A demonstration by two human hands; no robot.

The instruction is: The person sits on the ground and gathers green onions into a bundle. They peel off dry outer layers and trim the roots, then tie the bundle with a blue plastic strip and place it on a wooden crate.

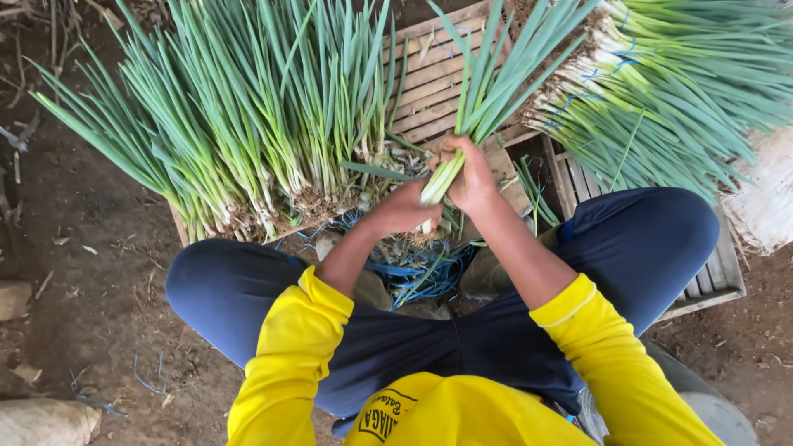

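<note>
Your right hand (472, 177) is clenched around a small bunch of green onions (487, 91), leaves fanning toward 12 o'clock — keep that grip just above the white bases. Your left hand (405, 208) pinches the root end at 7 o'clock of it; strip gently, away from the loose pile (239, 116) on the wooden crate (429, 78) at 10 o'clock.

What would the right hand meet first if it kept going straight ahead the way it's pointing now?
Probably the wooden crate beyond it; the right hand, gripping a bunch of green onions, points up-frame toward its slats. Depth is unclear, so it could pass above them.
</note>
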